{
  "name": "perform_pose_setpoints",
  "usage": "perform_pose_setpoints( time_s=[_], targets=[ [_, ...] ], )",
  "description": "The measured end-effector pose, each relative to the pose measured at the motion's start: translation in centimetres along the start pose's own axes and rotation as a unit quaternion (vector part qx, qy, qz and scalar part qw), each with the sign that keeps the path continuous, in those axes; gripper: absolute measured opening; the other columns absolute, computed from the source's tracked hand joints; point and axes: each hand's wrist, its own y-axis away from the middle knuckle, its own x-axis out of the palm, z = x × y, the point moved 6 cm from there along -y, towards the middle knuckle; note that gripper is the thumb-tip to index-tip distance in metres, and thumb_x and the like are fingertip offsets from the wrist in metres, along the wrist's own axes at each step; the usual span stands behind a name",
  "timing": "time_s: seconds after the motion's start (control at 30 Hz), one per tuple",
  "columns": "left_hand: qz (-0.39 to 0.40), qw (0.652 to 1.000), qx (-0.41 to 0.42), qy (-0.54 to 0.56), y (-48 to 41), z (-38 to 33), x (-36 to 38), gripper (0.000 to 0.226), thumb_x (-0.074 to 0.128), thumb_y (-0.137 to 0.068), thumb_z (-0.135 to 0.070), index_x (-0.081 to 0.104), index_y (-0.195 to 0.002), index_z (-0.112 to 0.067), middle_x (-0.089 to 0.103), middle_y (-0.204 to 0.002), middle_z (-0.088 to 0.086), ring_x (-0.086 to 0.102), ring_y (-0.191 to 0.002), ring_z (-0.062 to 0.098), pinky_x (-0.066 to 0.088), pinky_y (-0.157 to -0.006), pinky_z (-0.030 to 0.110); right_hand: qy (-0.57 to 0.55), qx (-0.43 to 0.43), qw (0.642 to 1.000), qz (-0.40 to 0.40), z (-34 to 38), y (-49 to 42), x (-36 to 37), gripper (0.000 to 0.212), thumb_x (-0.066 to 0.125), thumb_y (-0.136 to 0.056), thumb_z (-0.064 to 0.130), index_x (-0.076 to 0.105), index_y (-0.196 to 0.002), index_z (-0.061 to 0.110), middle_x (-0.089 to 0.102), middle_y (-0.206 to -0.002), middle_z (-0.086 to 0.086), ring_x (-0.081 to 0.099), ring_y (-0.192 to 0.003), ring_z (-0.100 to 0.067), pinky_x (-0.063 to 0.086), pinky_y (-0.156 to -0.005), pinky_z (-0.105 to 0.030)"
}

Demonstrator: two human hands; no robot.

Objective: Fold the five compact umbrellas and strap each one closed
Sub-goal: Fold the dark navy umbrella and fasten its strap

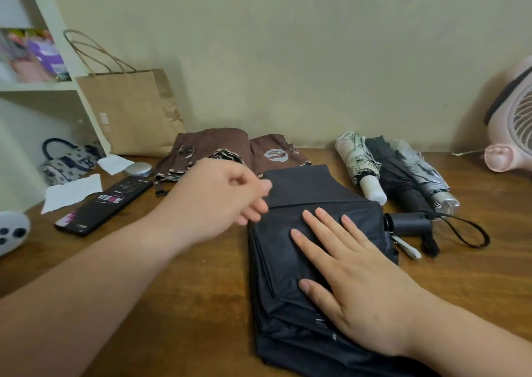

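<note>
Black umbrella [302,188] half folded on the tabletop [201,290].
Right grip [354,276] lies flat, fingers apart, pressing it; left grip [218,201] pinches its flap.

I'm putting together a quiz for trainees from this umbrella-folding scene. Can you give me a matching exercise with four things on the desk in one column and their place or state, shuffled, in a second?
Things:
1. black umbrella
2. brown umbrella
3. white patterned umbrella
4. paper bag

Places or states:
a. stands upright with its handles up, at the left rear
b. rolled up tight, at the right rear
c. pressed flat under the right hand
d. loose and crumpled, just behind the left hand

Pairs: 1-c, 2-d, 3-b, 4-a
</note>
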Motion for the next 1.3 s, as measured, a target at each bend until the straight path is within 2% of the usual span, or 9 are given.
perform_pose_setpoints(
  time_s=[0.07,0.27,0.47,0.57,0.67,0.8,1.03,1.2,1.3],
  targets=[
    [-0.110,0.990,-0.076,0.048,-4.7,1.2,-1.7,0.013,0.071,-0.094,-0.020,0.076,-0.096,-0.008,0.077,-0.095,0.010,0.073,-0.088,0.022,0.062,-0.080,0.040,-0.006,-0.004,1.000,-0.002,0.1,-0.1,0.1,0.072,0.016,-0.101,0.064,0.013,-0.163,0.028,-0.002,-0.171,-0.001,-0.014,-0.156,-0.016,-0.005,-0.122,-0.041],
    [-0.033,0.956,-0.226,0.184,-10.3,4.5,2.3,0.019,0.066,-0.095,-0.006,0.070,-0.114,-0.004,0.077,-0.108,0.010,0.073,-0.091,0.021,0.059,-0.072,0.031,0.011,0.003,1.000,-0.027,0.0,-0.1,0.1,0.068,0.024,-0.103,0.062,0.032,-0.159,0.024,0.023,-0.168,-0.007,0.014,-0.156,-0.024,0.010,-0.118,-0.043],
    [-0.152,0.957,-0.139,0.205,-11.6,2.2,1.5,0.028,0.072,-0.088,0.005,0.055,-0.076,-0.014,0.066,-0.091,0.012,0.059,-0.079,0.021,0.042,-0.064,0.028,-0.009,-0.010,1.000,-0.026,-0.1,-0.2,-0.1,0.069,0.025,-0.103,0.061,0.026,-0.161,0.024,0.015,-0.169,-0.006,0.005,-0.157,-0.026,0.003,-0.118,-0.043],
    [-0.120,0.936,-0.171,0.285,-11.8,1.7,1.8,0.008,0.071,-0.089,0.004,0.069,-0.093,-0.002,0.076,-0.100,0.017,0.074,-0.082,0.023,0.057,-0.062,0.028,-0.001,-0.008,1.000,-0.026,-0.2,-0.1,-0.1,0.069,0.026,-0.102,0.061,0.029,-0.160,0.023,0.019,-0.168,-0.008,0.009,-0.157,-0.026,0.005,-0.118,-0.043],
    [-0.059,0.935,-0.200,0.287,-11.9,1.6,1.7,0.029,0.075,-0.087,-0.002,0.071,-0.116,0.001,0.078,-0.101,0.015,0.077,-0.087,0.027,0.061,-0.064,0.032,0.005,-0.005,1.000,-0.021,-0.1,-0.1,-0.1,0.068,0.029,-0.102,0.061,0.034,-0.158,0.022,0.026,-0.167,-0.009,0.016,-0.156,-0.026,0.009,-0.117,-0.044],
    [-0.128,0.975,-0.111,0.144,-13.0,1.1,-0.1,0.037,0.081,-0.088,-0.023,0.072,-0.121,-0.009,0.076,-0.109,0.006,0.074,-0.094,0.022,0.057,-0.061,0.027,0.000,-0.002,1.000,-0.024,-0.1,-0.1,-0.2,0.068,0.028,-0.102,0.061,0.032,-0.159,0.024,0.023,-0.168,-0.007,0.013,-0.156,-0.025,0.007,-0.117,-0.043],
    [-0.196,0.976,0.049,-0.082,-12.0,-1.7,-1.3,0.022,0.072,-0.094,-0.037,0.078,-0.082,-0.020,0.076,-0.083,-0.004,0.069,-0.083,0.014,0.054,-0.076,0.033,-0.019,0.001,1.000,-0.008,-0.1,-0.1,-0.2,0.070,0.025,-0.102,0.063,0.027,-0.161,0.025,0.016,-0.169,-0.006,0.005,-0.157,-0.022,0.003,-0.119,-0.043],
    [-0.139,0.979,0.044,0.139,-10.1,-1.9,-0.9,0.038,0.061,-0.101,-0.039,0.070,-0.082,-0.007,0.074,-0.084,0.005,0.065,-0.076,0.018,0.050,-0.076,0.037,-0.024,0.002,1.000,0.005,0.0,-0.2,-0.4,0.070,0.026,-0.101,0.063,0.025,-0.161,0.026,0.014,-0.170,-0.005,0.002,-0.158,-0.022,0.001,-0.119,-0.042],
    [-0.061,0.959,0.070,0.268,-6.6,-2.4,0.5,0.027,0.053,-0.105,-0.026,0.061,-0.083,-0.014,0.067,-0.091,0.012,0.061,-0.085,0.022,0.046,-0.081,0.039,-0.060,-0.009,0.998,0.011,0.0,-0.1,-1.0,0.071,0.025,-0.102,0.063,0.006,-0.163,0.033,-0.014,-0.170,0.005,-0.027,-0.152,-0.010,-0.014,-0.122,-0.037]
  ],
)
